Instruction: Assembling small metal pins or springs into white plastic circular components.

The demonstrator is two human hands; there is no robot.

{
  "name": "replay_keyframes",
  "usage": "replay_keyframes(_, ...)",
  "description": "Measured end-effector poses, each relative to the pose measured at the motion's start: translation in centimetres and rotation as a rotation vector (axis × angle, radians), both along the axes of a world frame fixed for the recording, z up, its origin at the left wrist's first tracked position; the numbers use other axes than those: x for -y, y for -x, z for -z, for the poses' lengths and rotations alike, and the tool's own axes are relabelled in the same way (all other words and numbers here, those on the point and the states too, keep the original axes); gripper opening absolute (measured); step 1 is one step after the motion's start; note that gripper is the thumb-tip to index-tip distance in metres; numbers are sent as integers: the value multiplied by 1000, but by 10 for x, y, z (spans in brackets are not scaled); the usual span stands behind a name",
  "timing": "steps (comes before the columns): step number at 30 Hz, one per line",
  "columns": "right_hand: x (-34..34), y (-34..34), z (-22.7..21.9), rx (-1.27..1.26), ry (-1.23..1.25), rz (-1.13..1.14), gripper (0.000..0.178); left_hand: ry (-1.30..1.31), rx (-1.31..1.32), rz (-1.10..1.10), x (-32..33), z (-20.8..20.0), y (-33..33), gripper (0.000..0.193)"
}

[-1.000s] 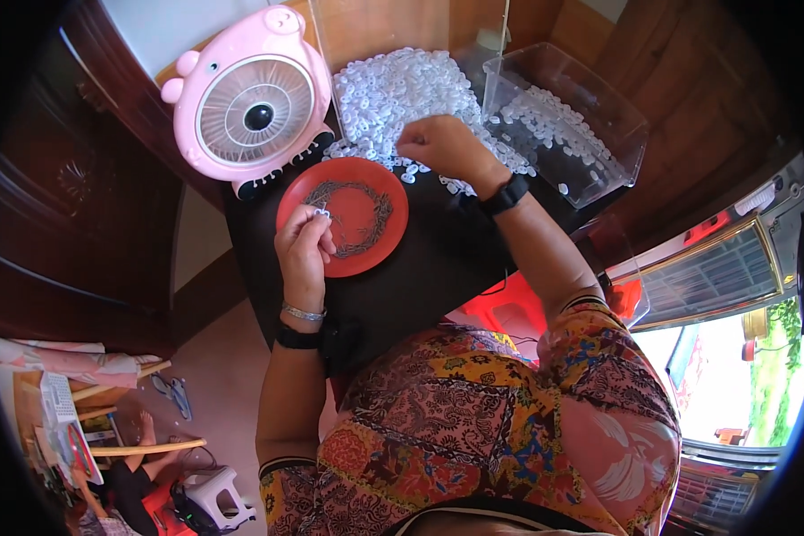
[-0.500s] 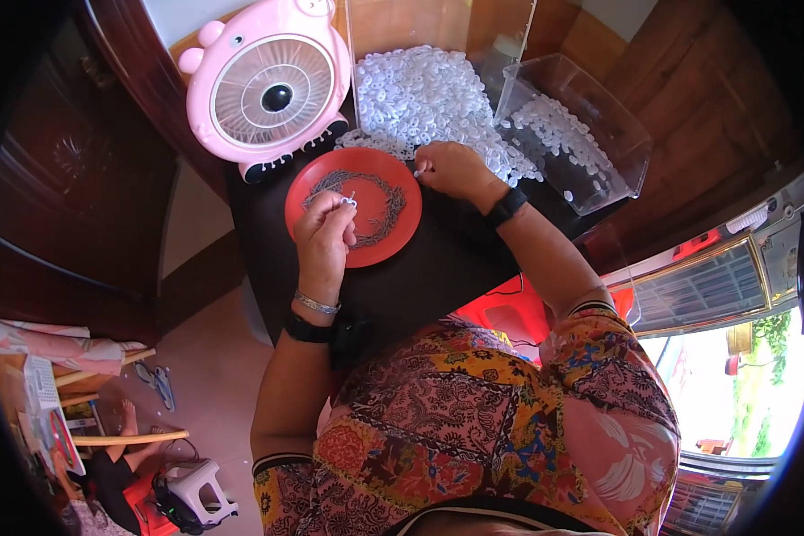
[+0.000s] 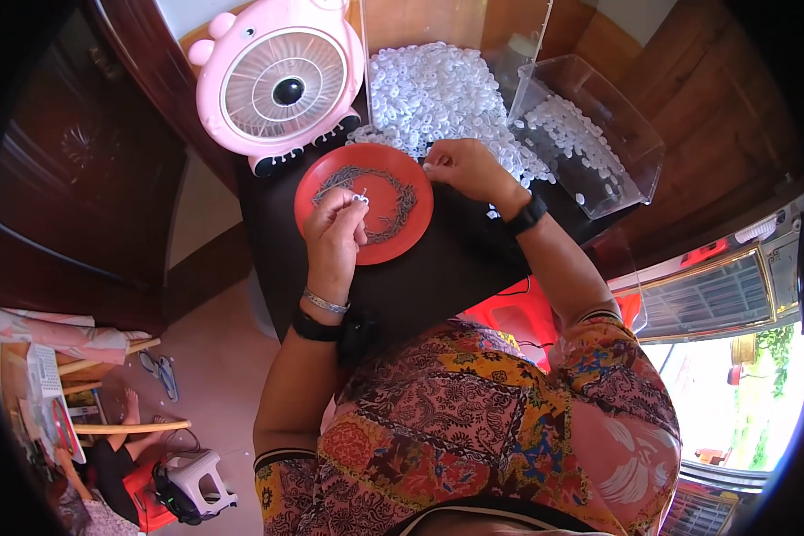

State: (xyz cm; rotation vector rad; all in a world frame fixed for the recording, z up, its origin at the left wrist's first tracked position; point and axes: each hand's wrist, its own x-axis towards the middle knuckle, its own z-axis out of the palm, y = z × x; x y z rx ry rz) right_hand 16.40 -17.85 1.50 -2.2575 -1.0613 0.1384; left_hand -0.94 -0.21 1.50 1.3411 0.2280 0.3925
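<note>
Two hands are working over a dark tabletop (image 3: 438, 268) in the head view. The left hand (image 3: 335, 237) is pinching a small metal piece (image 3: 360, 195) above a red plate (image 3: 330, 183) holding dark metal bits. The right hand (image 3: 464, 168) is closing its fingertips on a small white piece (image 3: 428, 166) beside the heap of white plastic parts (image 3: 438, 89). A pink fan (image 3: 277, 85) is standing behind the plate.

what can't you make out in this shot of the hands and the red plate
- Head view: the tiny piece pinched by the left hand over the red plate is too small to identify.
- Whatever the right hand holds is hidden by its own fingers.
- The dark bits ringed on the plate are too fine to name.
- The clear box blurs toward the rim.
- The table front is hidden by the person's body.
</note>
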Motion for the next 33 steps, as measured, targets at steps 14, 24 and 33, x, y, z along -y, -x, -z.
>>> replay_keyframes(14, -45, 52, -15, -843, -582, -225, 14, -36, 54, -64, -2, 9, -3, 13)
replay_keyframes(24, -47, 54, -2, -984, -649, -231, 17, -66, -1, -64, -4, 14, -7, 12)
replay_keyframes(33, -46, 56, -1, -972, -677, -250, 17, -75, -38, -46, -1, 14, -7, 11)
